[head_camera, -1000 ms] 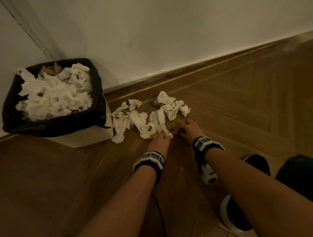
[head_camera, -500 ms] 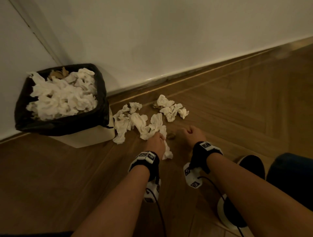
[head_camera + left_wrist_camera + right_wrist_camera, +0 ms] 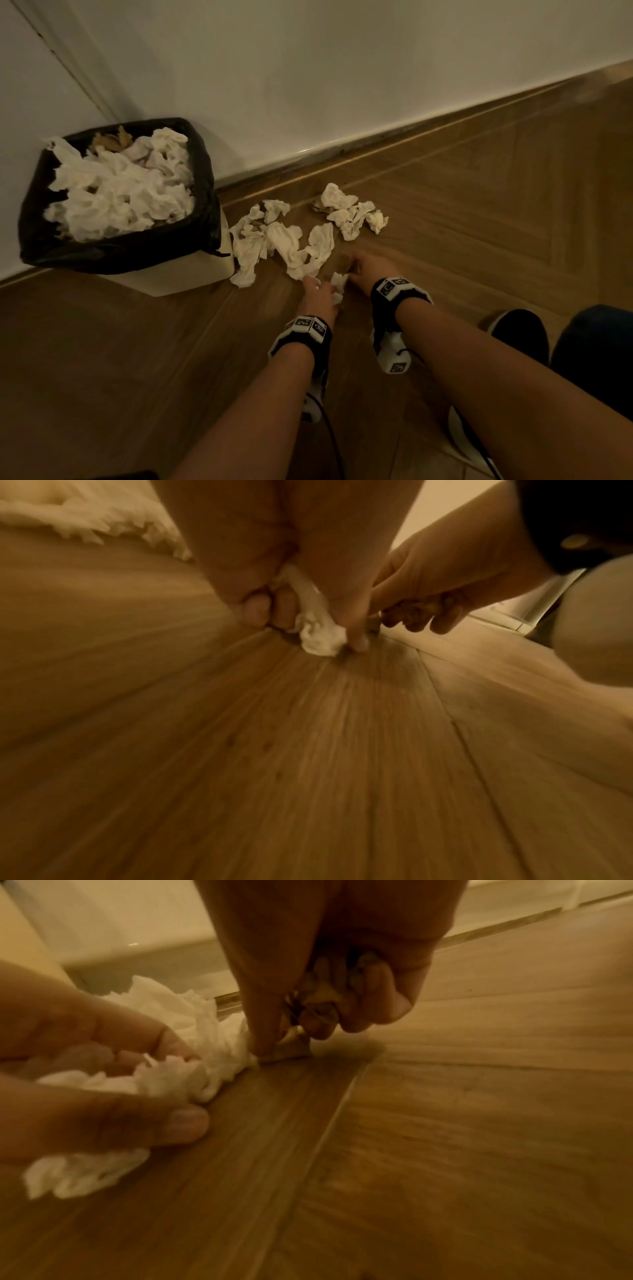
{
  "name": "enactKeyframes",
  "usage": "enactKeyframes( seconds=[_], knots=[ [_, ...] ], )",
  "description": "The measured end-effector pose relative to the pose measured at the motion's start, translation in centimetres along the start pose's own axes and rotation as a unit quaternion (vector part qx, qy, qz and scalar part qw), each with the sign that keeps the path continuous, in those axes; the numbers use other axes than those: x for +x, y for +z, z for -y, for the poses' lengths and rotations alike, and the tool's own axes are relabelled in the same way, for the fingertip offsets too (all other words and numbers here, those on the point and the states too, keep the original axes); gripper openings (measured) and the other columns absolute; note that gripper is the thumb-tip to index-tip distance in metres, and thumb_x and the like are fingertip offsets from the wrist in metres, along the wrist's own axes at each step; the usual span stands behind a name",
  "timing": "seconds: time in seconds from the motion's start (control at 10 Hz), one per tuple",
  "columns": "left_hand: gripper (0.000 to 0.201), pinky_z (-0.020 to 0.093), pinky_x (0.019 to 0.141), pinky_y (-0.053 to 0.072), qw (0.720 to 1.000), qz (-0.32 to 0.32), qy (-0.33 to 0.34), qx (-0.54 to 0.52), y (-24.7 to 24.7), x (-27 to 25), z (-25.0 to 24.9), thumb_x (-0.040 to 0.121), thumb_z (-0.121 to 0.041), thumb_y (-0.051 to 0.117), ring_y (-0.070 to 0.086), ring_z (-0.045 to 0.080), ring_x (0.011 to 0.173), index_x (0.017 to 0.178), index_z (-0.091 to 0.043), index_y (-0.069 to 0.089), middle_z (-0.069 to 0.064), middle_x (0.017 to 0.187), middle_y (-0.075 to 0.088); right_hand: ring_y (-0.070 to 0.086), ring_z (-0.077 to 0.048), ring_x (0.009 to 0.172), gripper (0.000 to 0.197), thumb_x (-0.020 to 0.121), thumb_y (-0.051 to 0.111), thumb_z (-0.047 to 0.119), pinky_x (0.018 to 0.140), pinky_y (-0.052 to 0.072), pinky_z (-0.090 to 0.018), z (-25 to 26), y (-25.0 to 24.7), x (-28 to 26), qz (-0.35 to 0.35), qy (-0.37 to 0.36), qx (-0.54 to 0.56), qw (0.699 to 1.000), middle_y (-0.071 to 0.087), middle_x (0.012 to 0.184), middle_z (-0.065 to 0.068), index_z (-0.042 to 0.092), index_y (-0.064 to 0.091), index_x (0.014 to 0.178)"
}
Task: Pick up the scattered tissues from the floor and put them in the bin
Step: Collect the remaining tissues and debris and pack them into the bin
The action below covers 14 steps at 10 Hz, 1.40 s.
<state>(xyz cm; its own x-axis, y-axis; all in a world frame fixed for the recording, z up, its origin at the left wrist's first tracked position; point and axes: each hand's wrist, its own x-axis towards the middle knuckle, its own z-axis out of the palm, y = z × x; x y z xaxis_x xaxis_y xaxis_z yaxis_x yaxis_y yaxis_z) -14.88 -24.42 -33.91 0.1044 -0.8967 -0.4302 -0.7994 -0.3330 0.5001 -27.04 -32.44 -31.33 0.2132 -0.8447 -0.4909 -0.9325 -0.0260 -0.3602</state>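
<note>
Both hands work low over the wooden floor (image 3: 445, 212). The left hand (image 3: 317, 294) has its fingers (image 3: 255, 610) curled round a crumpled white tissue (image 3: 337, 284), its end brushing the boards. The right hand (image 3: 364, 269) grips a brownish wad (image 3: 325, 988) (tightly balled). More scattered tissues (image 3: 281, 245) lie just beside the bin (image 3: 191, 274), already heaped full
</note>
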Motion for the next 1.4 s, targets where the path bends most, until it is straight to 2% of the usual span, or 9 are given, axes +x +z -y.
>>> enactKeyframes(
  seconds=[0.2,0.4,0.5,0.6,0.8,1.0,1.1,1.2,1.4],
  knots=[
    [0.033,0.034,0.088,0.045,1.000,-0.014,0.006,0.014,-0.6,-0.3,-0.2,0.093,-0.009,0.046,0.053,0.032,0.110,0.126,-0.007,0.043,0.016,0.128,0.047,0.052,-0.018,0.077,0.021,0.084,0.060,0.039,0.065,0.040,-0.030,0.2,-0.2,-0.3,0.042,0.013,-0.068,0.997,0.061,0.096,-0.003,0.021,0.050,0.085],
    [0.039,0.034,0.100,0.040,1.000,0.003,0.000,-0.022,-2.7,-1.4,-0.7,0.095,-0.010,0.044,0.048,0.029,0.118,0.133,-0.018,0.042,0.015,0.133,0.046,0.053,-0.019,0.074,0.026,0.090,0.049,0.040,0.065,0.042,-0.030,0.0,-0.3,-2.2,0.086,0.037,-0.077,0.993,0.057,0.083,-0.003,0.019,0.057,0.078],
    [0.027,0.016,0.086,0.037,0.999,-0.005,-0.001,-0.035,-5.0,-2.0,-1.1,0.094,-0.007,0.047,0.050,0.028,0.117,0.118,-0.009,0.059,0.016,0.130,0.049,0.056,-0.019,0.071,0.028,0.092,0.048,0.038,0.067,0.047,-0.032,0.6,-1.5,-3.4,0.081,0.060,0.029,0.994,0.061,0.080,-0.003,0.015,0.057,0.080],
    [0.026,0.012,0.073,0.038,0.996,-0.024,0.004,-0.086,-7.7,-3.4,-1.7,0.087,0.005,0.050,0.059,0.025,0.105,0.098,-0.006,0.071,0.013,0.114,0.064,0.061,-0.016,0.053,0.017,0.095,0.045,0.028,0.047,0.047,-0.023,2.0,-3.9,-5.3,0.055,0.076,0.198,0.976,0.068,0.073,-0.004,0.014,0.054,0.091],
    [0.034,0.028,0.081,0.045,0.988,-0.094,0.024,-0.123,-13.8,-7.5,-5.7,0.085,0.003,0.042,0.059,0.026,0.100,0.068,-0.014,0.066,0.008,0.102,0.067,0.058,-0.015,0.046,0.024,0.095,0.042,0.004,0.039,0.044,-0.018,5.7,-10.4,-10.5,-0.018,0.019,0.451,0.892,0.063,0.084,-0.012,0.012,0.060,0.109],
    [0.022,0.036,0.090,0.046,0.968,-0.187,0.068,-0.154,-21.6,-12.6,-10.3,0.091,-0.016,0.046,0.056,0.032,0.105,0.104,-0.008,0.062,0.014,0.111,0.061,0.038,-0.009,0.036,0.024,0.088,0.063,0.033,0.035,0.030,-0.014,10.8,-17.5,-17.3,-0.108,-0.067,0.468,0.874,0.048,0.056,0.000,0.013,0.065,0.074],
    [0.039,0.039,0.100,0.041,0.966,-0.203,0.083,-0.136,-25.2,-14.4,-11.6,0.083,0.000,0.052,0.046,0.030,0.121,0.120,-0.014,0.052,0.013,0.129,0.049,0.032,-0.008,0.029,0.041,0.091,0.053,0.040,0.034,0.026,-0.012,13.6,-20.7,-20.5,-0.106,-0.075,0.518,0.845,0.042,0.052,0.002,0.013,0.052,0.060],
    [0.039,0.033,0.102,0.036,0.957,-0.238,0.115,-0.116,-28.7,-16.1,-12.0,0.088,0.002,0.045,0.045,0.031,0.121,0.125,-0.010,0.049,0.017,0.133,0.042,0.031,-0.010,0.035,0.031,0.091,0.034,0.023,0.037,0.021,-0.012,15.8,-23.2,-23.4,-0.026,-0.101,0.607,0.788,0.040,0.053,0.002,0.014,0.048,0.065],
    [0.028,0.038,0.095,0.047,0.906,-0.268,0.188,-0.268,-34.4,-18.7,-10.6,0.096,0.001,0.036,0.055,0.028,0.103,0.120,0.001,0.050,0.024,0.121,0.052,0.034,-0.009,0.043,0.030,0.085,0.022,-0.005,0.048,0.017,-0.021,19.2,-26.2,-26.9,-0.017,-0.189,0.590,0.785,0.050,0.078,-0.002,0.013,0.044,0.074]
  ],
)
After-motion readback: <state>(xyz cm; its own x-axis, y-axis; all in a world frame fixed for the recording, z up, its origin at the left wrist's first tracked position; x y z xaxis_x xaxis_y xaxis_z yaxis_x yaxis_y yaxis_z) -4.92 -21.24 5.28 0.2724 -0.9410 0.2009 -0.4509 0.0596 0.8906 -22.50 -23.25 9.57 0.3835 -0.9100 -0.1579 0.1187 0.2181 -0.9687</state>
